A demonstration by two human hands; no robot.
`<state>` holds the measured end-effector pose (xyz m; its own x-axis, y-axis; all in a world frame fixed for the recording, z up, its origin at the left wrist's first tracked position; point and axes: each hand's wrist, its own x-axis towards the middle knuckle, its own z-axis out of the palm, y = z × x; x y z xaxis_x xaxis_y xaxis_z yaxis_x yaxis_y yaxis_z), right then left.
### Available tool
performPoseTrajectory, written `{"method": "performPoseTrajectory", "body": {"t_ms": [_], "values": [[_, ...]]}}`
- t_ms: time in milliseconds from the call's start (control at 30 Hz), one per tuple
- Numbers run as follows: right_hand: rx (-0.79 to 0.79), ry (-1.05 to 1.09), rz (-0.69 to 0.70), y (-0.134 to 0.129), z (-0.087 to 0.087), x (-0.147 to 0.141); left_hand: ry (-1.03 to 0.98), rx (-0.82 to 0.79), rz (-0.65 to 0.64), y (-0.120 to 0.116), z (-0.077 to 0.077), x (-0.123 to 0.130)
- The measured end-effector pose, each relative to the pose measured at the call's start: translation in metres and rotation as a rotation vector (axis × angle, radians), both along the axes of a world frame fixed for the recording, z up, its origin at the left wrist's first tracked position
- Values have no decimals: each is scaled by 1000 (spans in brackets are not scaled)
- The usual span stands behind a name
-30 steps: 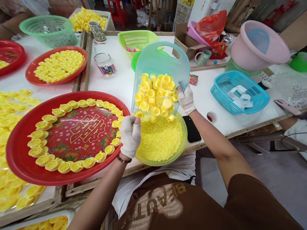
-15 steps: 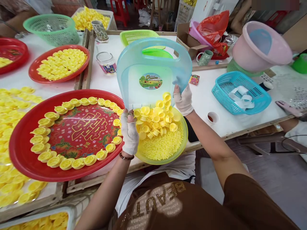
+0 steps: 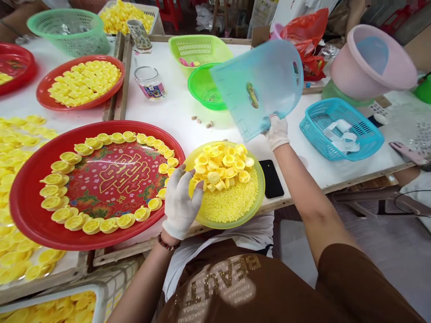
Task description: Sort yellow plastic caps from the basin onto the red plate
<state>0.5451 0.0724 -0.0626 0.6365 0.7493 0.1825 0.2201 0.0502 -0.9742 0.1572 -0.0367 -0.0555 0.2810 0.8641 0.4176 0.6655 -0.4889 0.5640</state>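
Observation:
My right hand (image 3: 279,132) grips the lower right edge of a translucent blue plastic dustpan-like scoop (image 3: 269,89), tilted above the table with nothing in it. My left hand (image 3: 183,199), in a white fingerless glove, holds nothing; its fingers are apart at the left rim of a yellow bowl (image 3: 247,215). In that bowl small yellow beads (image 3: 229,204) lie under a heap of yellow cup-shaped plastic pieces (image 3: 220,166). To the left is a large red tray (image 3: 30,211) with a printed floor and a ring of similar yellow pieces (image 3: 92,225) round it.
A black phone (image 3: 272,179) lies right of the bowl. Behind are a green bowl (image 3: 198,92), a green basket (image 3: 188,45) and a glass jar (image 3: 150,83). A blue basket (image 3: 340,130) with white strips stands at right, a smaller red tray (image 3: 43,96) at back left.
The scoop has swung up and right, away from the bowl, now in my right hand only. My left hand has let go of it and opened; the yellow pieces lie heaped in the bowl.

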Motion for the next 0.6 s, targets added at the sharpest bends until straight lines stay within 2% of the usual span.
{"method": "performPoseTrajectory", "body": {"t_ms": [67,133,200,267,333,400,467,500,567,600], "values": [[-138,326,-143,-10,-10,9,114,26,3,-7,-1,-14],[-225,459,-184,-20,-18,11,252,18,-22,-11,-1,-20],[-251,473,-161,-30,-21,8,394,-12,-60,-12,3,-16],[-238,428,-81,-41,-21,1,529,-63,-108,-9,10,-6],[-176,297,49,-58,-13,-10,636,-121,-152,-5,16,4],[-122,248,68,-82,0,-26,671,-164,-173,-2,20,7],[-9,145,12,-112,16,-50,557,-185,-146,-3,21,4],[13,58,69,-127,24,-64,436,-197,-117,-5,20,1],[-42,-119,295,-153,35,-97,112,-265,-74,-11,19,-3],[-80,-203,462,-162,38,-114,-62,-340,-85,-15,19,-4]]}}
